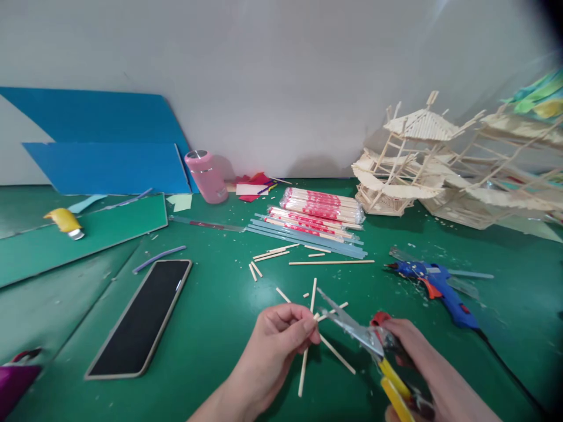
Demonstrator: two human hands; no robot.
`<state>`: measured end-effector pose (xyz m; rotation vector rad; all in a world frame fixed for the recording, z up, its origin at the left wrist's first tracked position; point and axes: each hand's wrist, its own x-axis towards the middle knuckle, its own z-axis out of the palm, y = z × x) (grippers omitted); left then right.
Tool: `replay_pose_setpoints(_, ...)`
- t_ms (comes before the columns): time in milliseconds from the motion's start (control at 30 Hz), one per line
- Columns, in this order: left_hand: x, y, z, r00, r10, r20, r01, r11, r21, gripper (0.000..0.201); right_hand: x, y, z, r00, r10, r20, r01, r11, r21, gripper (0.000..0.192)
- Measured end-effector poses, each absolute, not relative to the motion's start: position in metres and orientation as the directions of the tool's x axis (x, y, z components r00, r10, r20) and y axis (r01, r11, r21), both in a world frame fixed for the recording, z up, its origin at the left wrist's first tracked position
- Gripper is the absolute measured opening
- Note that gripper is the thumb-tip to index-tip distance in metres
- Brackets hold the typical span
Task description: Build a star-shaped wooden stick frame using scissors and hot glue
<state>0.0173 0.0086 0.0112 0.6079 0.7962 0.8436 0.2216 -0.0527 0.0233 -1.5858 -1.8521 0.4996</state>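
Observation:
My left hand (pixel 281 340) pinches a star-shaped bundle of thin wooden sticks (pixel 336 353) near its centre, where several sticks cross. In my right hand (pixel 416 351) is a pair of scissors (pixel 358 329) with yellow and red on the handles. Their blades are apart and point toward the crossing sticks, around or beside one short stick end; I cannot tell which. Just beyond the bundle lies a tiny cut piece of stick (pixel 306 295). Part of the right hand's grip is blurred at the bottom edge.
A blue glue gun (pixel 440 284) with a cord lies at the right. Wrapped stick packs (pixel 321 205), glue sticks (pixel 308 235) and loose sticks (pixel 332 262) lie ahead. Stick-built house models (pixel 400 158) stand behind. Leftward are a phone (pixel 143 319), pink bottle (pixel 207 179) and yellow cutter (pixel 65 223).

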Motion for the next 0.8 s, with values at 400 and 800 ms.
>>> replay_pose_setpoints(400, 0.007, 0.007, 0.006, 0.47, 0.853, -0.228, -0.377, 0.428, 0.822, 0.005, 0.217, -0.061, 0.007, -0.072, 0.988, 0.138, 0.661, 0.151, -0.735, 0.058)
replay_pose_setpoints(800, 0.007, 0.006, 0.005, 0.488, 0.848, -0.206, -0.37, 0.415, 0.831, 0.004, 0.223, -0.074, -0.019, -0.027, 0.993, -0.115, 0.59, -0.077, -0.804, 0.035)
